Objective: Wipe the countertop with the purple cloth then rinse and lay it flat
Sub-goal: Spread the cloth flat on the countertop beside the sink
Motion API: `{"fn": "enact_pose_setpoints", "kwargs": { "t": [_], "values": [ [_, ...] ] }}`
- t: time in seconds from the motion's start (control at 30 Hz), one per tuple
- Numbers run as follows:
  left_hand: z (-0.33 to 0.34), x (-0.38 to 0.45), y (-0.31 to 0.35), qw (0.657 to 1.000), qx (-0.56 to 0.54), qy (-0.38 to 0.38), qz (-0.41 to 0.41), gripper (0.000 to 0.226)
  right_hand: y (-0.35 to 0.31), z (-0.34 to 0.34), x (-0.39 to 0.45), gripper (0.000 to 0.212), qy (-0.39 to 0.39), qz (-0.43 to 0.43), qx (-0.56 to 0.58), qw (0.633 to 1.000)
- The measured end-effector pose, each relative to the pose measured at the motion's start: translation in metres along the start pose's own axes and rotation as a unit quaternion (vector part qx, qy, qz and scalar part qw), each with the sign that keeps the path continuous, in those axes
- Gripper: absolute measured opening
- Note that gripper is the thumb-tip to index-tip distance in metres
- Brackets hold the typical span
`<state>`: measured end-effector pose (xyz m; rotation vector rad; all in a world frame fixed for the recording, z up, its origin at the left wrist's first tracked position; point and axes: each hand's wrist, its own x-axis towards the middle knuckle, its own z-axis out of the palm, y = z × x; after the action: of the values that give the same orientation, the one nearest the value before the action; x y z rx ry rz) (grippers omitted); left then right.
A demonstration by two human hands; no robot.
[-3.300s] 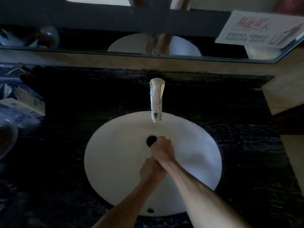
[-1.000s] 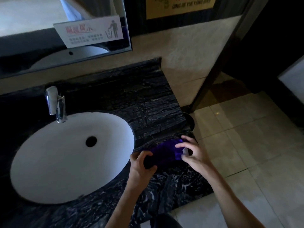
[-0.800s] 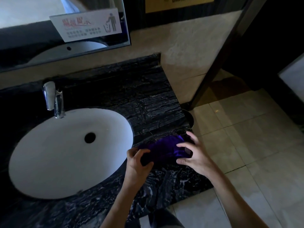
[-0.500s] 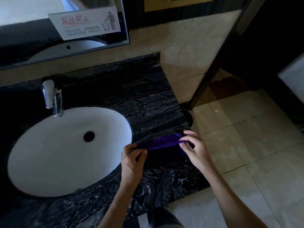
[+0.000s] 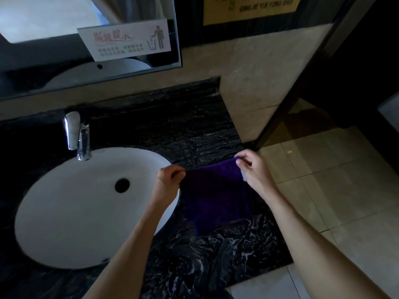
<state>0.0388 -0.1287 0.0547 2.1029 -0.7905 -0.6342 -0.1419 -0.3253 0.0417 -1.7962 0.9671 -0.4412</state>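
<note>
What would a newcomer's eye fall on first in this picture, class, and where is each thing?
First, the purple cloth, stretched open between the left hand and right hand, each pinching an upper corner over the black marble countertop. Next, the white oval sink on the left, with a chrome faucet behind it.

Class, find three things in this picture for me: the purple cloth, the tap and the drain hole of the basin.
purple cloth (image 5: 216,197): head view, middle of the spread fabric.
tap (image 5: 73,130): head view, chrome spout.
drain hole (image 5: 122,185): head view, centre of the dark opening in the white basin.
</note>
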Motion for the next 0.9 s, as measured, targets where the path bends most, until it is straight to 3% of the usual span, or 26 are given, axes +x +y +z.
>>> {"fn": "enact_pose_setpoints", "kwargs": {
  "t": [0.17,0.27,0.4,0.57,0.67,0.73,0.8,0.9],
  "values": [
    [0.001,0.042,0.001,0.998,-0.011,0.034,-0.048,0.008,-0.004,0.008,0.041,0.018,0.007,0.022,-0.057,0.998],
    [0.003,0.061,-0.001,0.997,-0.023,0.017,-0.067,0.011,-0.007,0.012,0.058,0.02,0.0,0.04,-0.064,0.997],
    [0.002,0.071,-0.008,0.997,-0.008,0.029,-0.07,0.019,-0.002,0.014,0.067,0.026,0.0,0.072,-0.032,0.997],
    [0.005,0.074,-0.016,0.993,0.028,0.059,-0.094,0.012,0.003,0.015,0.071,0.024,-0.032,0.092,-0.078,0.992],
    [0.004,0.063,-0.007,0.988,0.046,0.113,-0.097,0.013,-0.009,0.007,0.059,0.015,0.044,0.022,-0.153,0.987],
    [0.008,0.044,0.002,0.989,0.037,0.093,-0.113,0.008,-0.015,0.001,0.036,0.01,0.086,-0.004,-0.176,0.981],
    [0.015,0.018,0.005,0.987,0.047,0.045,-0.148,0.014,-0.013,-0.003,0.007,0.009,0.069,0.057,-0.171,0.981],
    [0.027,-0.019,-0.003,0.974,0.059,-0.002,-0.219,0.033,0.003,0.001,-0.031,0.026,0.014,0.146,-0.157,0.977]
  ]
}}
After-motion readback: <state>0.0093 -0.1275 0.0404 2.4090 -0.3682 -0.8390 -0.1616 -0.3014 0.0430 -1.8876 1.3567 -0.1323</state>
